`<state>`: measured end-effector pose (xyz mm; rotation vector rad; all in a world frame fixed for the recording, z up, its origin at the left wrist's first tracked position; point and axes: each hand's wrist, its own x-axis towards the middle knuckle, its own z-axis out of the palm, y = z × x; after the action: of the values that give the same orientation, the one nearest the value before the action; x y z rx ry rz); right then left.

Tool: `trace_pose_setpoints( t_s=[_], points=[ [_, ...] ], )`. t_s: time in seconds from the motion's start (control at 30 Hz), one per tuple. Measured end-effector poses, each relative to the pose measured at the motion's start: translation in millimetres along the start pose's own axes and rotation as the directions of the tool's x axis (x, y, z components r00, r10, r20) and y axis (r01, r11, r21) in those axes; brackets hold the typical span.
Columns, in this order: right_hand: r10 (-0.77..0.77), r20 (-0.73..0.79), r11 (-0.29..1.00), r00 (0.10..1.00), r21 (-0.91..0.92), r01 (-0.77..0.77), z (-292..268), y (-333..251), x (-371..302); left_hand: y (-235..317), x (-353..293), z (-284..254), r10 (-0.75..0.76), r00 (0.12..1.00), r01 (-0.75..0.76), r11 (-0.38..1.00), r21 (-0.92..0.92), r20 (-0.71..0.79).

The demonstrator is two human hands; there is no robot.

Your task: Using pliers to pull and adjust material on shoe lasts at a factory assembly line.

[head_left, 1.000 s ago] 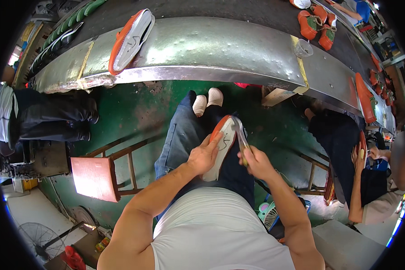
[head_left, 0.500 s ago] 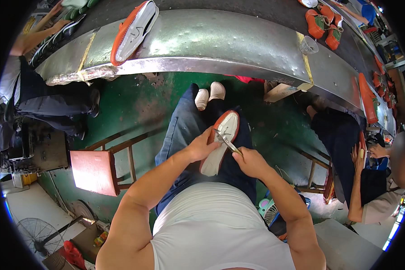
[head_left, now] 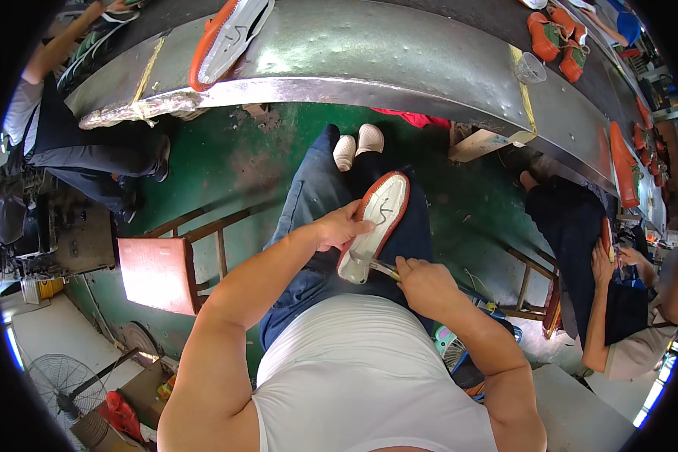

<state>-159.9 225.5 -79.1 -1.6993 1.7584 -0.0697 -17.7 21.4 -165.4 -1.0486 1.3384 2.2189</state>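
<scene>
Above my lap, an orange-red shoe (head_left: 385, 212) is held sole-side up, its pale underside edged by the orange upper, with a dark squiggly line on the forefoot. My left hand (head_left: 340, 226) grips it at the left edge, thumb lying over the sole. In my closed right hand (head_left: 428, 282) is a slim metal hand tool (head_left: 384, 267); whether it is a pair of pliers or a blade I cannot tell. Its tip touches or hovers just over the heel end of the sole. The fingers hide most of the handle.
A metal-topped workbench (head_left: 399, 56) runs across ahead, bearing another upturned orange shoe (head_left: 224, 47), a clear cup (head_left: 531, 69) and several orange shoes at right. A stool (head_left: 157, 273) stands left. One co-worker (head_left: 640, 331) sits right; another stands left. A floor fan (head_left: 66, 388) is at lower left.
The tool has moved from the middle of the sole down to the heel end. My right hand has shifted slightly right and lower, and the shoe has tilted a little.
</scene>
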Motion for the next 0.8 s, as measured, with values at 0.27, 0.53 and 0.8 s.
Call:
trace_pose_setpoints(
  t_s=[0.27, 0.53, 0.8],
  points=[
    [0.118, 0.096, 0.894, 0.988, 0.423, -0.147, 32.1, 39.5, -23.7, -20.2, -10.6, 22.2, 0.196, 0.977, -0.177, 0.965, 0.195, -0.084],
    [0.117, 0.545, 0.678, 0.83, 0.567, -0.468, -19.1, 41.3, -19.7, -51.3, -31.5, 30.5, 0.219, 0.976, -0.218, 0.958, 0.184, 0.015],
    [0.2, -0.087, 0.808, 0.976, 0.579, -0.114, 40.6, 36.6, -5.4, -67.9, -22.6, 22.0, 0.449, 0.891, -0.435, 0.886, 0.16, -0.062]
  ],
)
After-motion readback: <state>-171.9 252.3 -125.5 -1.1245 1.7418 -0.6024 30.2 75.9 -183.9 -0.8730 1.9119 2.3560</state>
